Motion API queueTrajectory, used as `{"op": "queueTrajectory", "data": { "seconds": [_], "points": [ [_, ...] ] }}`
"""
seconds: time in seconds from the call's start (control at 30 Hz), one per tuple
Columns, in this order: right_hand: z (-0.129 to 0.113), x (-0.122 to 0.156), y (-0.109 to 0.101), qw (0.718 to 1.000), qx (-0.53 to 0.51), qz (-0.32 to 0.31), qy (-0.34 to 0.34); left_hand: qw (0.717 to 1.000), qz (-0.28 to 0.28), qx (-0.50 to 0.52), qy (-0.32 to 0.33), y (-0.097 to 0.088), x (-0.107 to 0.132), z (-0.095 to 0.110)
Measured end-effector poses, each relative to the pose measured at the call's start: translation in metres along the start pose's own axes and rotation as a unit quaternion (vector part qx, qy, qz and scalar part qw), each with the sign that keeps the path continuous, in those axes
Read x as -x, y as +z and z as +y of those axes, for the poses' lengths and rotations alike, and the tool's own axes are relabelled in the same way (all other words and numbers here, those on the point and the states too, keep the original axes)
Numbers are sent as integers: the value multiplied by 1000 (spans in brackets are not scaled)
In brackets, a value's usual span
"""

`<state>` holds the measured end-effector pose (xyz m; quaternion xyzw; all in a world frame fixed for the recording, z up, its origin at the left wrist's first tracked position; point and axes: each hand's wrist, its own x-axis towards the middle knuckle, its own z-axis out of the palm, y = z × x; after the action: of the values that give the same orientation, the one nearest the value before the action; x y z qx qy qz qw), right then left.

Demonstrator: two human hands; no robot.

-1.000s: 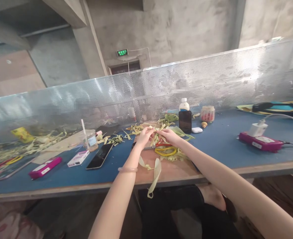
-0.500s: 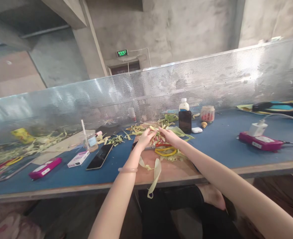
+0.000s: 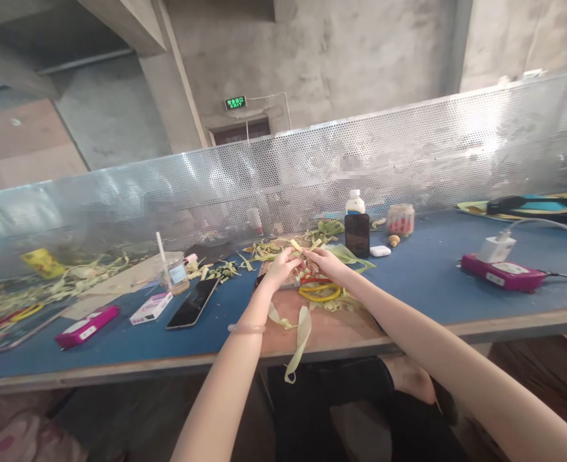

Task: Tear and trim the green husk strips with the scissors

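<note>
My left hand (image 3: pixel 284 265) and my right hand (image 3: pixel 325 262) meet over a brown board (image 3: pixel 331 330) at the table's front edge. Their fingers are closed on pale yellow-green husk strips (image 3: pixel 296 245), whose ends stick up between them. The fingertips partly hide the strips. Below the right hand lie yellow-handled scissors (image 3: pixel 319 294) with a red part beside them. A long husk strip (image 3: pixel 302 340) hangs over the front edge, and husk leaves (image 3: pixel 353 256) spread behind the right hand.
Left of the hands are a dark phone (image 3: pixel 192 304), a small box (image 3: pixel 151 308), a cup with a straw (image 3: pixel 178 276) and a pink power strip (image 3: pixel 87 326). Behind stand another phone (image 3: pixel 357 235), a bottle (image 3: pixel 355 203) and a jar (image 3: pixel 401 220), before a perforated metal screen (image 3: pixel 408 154).
My right hand's fingers have shifted slightly down and closer to the left hand. The husk ends above the fingers show more clearly. Everything else on the table stays in place.
</note>
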<state>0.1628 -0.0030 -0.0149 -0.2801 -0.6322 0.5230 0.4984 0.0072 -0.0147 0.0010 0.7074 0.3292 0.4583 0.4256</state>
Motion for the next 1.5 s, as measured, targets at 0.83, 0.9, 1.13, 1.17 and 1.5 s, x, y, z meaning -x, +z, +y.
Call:
{"op": "queueTrajectory", "data": {
  "seconds": [0.83,0.9,1.13,1.17,1.5],
  "points": [
    [-2,3,5,995,37,-73,-63,995,49,39,-77,-5,-4,-10],
    [-3,4,5,995,43,-78,-55,995,56,31,-80,-6,-5,-13],
    [-1,4,-1,994,59,-87,-33,994,75,-11,-75,-6,-6,-15],
    [-1,5,-2,993,62,-94,-26,995,70,-16,-72,-5,-5,-14],
    [6,-3,-7,989,133,48,-35,999,21,-3,-44,2,0,-8]
  ]
}}
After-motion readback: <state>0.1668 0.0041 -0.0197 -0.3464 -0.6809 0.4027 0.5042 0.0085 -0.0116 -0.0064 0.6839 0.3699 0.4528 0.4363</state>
